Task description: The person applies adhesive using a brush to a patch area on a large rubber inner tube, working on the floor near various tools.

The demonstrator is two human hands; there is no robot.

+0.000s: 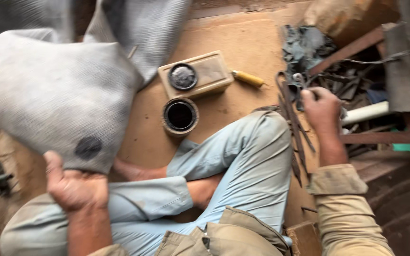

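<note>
Left hand [74,187] gripping grey sack [58,95], lifted; right hand [321,109] clenched on metal tool [294,118] among scrap; steadying needed.

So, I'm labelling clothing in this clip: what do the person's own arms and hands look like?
Both hands, the left hand and the right hand, are bare, with no gloves. The sleeves are khaki, cuffs pushed up the forearms. No watch or rings visible.
</note>
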